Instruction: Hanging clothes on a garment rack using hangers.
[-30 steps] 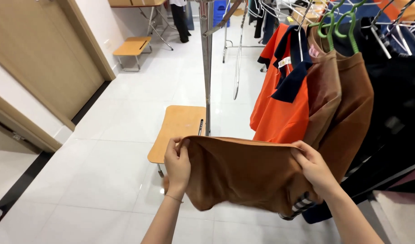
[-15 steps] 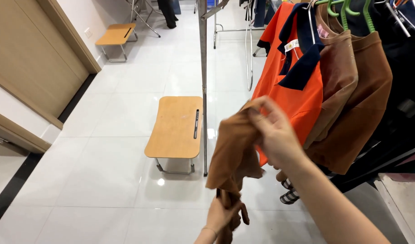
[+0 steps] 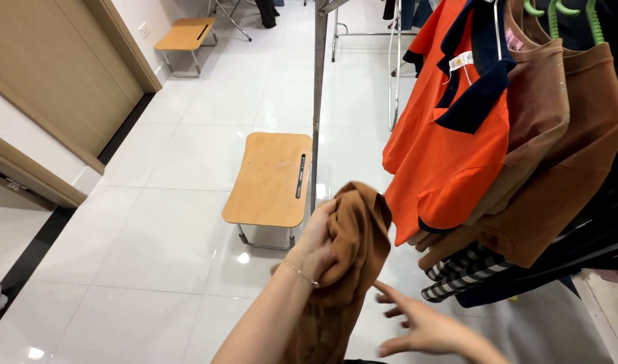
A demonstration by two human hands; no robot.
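Looking down through the head camera, I see my left hand (image 3: 319, 246) closed around a bunched brown garment (image 3: 346, 269) just below the middle of the frame. The fingers wrap the upper part of the cloth, a thin bracelet (image 3: 300, 273) sits at the wrist, and the rest of the fabric hangs down along my forearm toward the bottom edge. My right hand (image 3: 423, 327) is at the lower right, fingers spread and loose, holding nothing; its fingertips lie just beside the hanging cloth, and I cannot tell whether they touch it.

As far as progress goes, I judge the garment is gathered up in one hand and off any hanger: I see no hanger on it, and it is not on the rail. It is neither laid flat nor neatly folded, so whatever tidying or hanging it needs is not done.

At the upper right, an orange polo shirt with a navy collar (image 3: 450, 135) hangs on the rack, with brown shirts (image 3: 565, 155) behind it on green hangers (image 3: 558, 13) and a black-and-white checked piece (image 3: 457, 276) lower down. A metal rack pole (image 3: 318, 101) rises through the upper middle. A small wooden folding table (image 3: 268, 178) stands on the white tiled floor (image 3: 154, 256) left of centre, and a second one (image 3: 184, 34) sits at the upper left.
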